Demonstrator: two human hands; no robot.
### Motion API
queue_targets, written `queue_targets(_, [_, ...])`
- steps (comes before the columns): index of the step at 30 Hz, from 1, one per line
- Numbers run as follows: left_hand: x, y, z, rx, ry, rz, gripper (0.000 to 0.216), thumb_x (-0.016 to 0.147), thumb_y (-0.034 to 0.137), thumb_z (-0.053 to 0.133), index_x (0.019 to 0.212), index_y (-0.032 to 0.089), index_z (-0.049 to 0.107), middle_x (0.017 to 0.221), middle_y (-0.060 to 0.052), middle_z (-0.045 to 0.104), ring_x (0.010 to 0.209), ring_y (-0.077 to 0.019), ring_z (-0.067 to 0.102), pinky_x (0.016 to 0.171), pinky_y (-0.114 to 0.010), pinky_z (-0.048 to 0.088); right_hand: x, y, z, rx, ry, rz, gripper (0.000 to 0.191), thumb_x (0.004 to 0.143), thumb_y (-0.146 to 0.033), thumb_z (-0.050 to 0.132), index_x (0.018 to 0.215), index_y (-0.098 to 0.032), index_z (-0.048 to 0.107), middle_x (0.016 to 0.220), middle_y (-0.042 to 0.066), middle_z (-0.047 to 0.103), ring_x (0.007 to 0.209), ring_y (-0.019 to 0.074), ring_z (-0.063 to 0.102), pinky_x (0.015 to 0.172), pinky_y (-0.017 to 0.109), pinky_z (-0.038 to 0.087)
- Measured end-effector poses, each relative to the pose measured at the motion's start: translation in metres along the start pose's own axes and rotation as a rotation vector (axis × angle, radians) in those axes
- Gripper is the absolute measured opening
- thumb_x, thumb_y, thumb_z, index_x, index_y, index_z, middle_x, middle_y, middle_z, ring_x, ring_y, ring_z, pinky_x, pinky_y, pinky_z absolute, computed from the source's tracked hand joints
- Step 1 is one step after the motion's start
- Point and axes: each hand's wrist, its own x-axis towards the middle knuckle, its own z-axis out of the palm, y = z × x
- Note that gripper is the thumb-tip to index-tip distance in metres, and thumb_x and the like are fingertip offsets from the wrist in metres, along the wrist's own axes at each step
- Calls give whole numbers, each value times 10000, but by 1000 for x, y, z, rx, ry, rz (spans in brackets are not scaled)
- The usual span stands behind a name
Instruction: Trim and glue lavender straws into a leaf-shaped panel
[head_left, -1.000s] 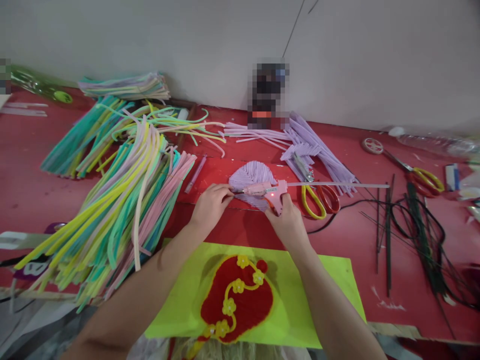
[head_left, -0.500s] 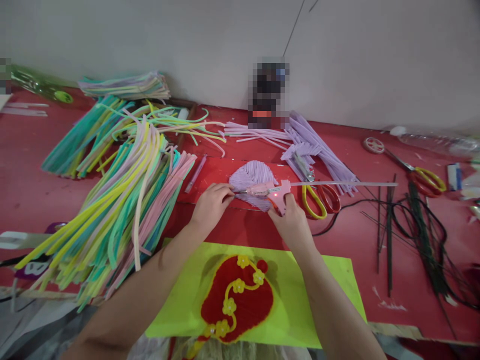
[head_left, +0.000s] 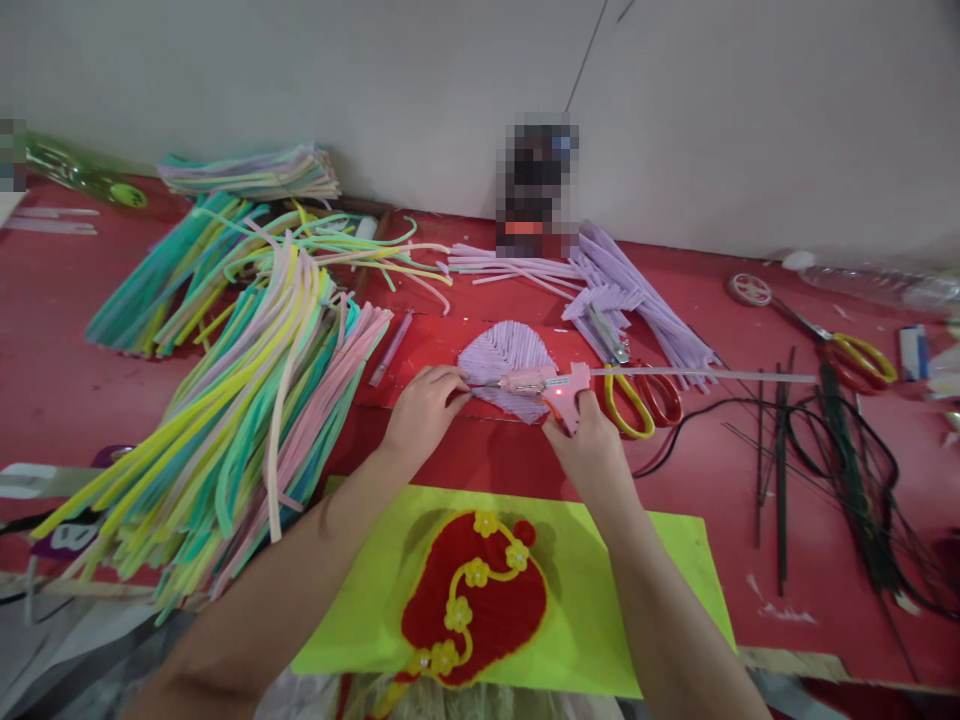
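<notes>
My right hand [head_left: 589,435] is wrapped round the handle of a pink hot glue gun [head_left: 532,381] with a red light lit on it. A long clear glue stick [head_left: 705,375] sticks out of its back end. The nozzle points left, towards the pinched fingers of my left hand [head_left: 427,405]. Those fingers are closed at the left edge of a purple leaf-like piece made of pipe cleaners [head_left: 506,345]; what is between them is too small to make out. The piece lies on a red board [head_left: 420,345], partly hidden behind the gun.
Bundles of coloured pipe cleaners [head_left: 247,400] lie on the left. Purple pipe cleaners [head_left: 645,300] and scissors [head_left: 630,400] lie beyond my right hand. A black cord [head_left: 697,410] and dark stems [head_left: 847,480] are at right. A yellow-green sheet [head_left: 600,600] bears a red gourd shape [head_left: 487,620].
My right hand has shifted slightly to the right with the glue gun, drawing the nozzle back a little from my left fingertips. My left hand has stayed in place.
</notes>
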Motion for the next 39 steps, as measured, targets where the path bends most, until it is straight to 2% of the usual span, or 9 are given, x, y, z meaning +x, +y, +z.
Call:
queue_targets(7, [0,2,-1,5,2,-3,34,831,154,623,824,186,630,1015,-63,692,967,-217,623,890,-403,504,0,-1,-5,-36,0,31,162,762,-320,488,884,-219,455,700,43,573,604,210,531,540,292,368])
queue_targets(19, [0,2,-1,-4,-3,-14,44,830,147,622,825,190,631,1013,-57,696,960,-213,622,890,-404,505,-1,2,-9,-69,7,41,181,753,-287,490,922,-236,449,681,31,568,601,221,535,537,296,363])
queue_targets(28, [1,1,0,5,7,-8,42,830,148,623,830,188,634,1008,-56,697,956,-211,625,889,-399,506,-1,-2,-18,-141,-20,120,200,762,-329,478,931,-225,460,715,47,583,607,223,527,539,286,326])
queue_targets(39, [1,-1,1,-3,15,-14,45,815,146,644,848,175,638,1010,-61,697,960,-210,626,893,-397,507,2,-1,-19,-159,-34,125,197,758,-342,489,915,-225,462,765,54,597,653,218,536,558,283,331])
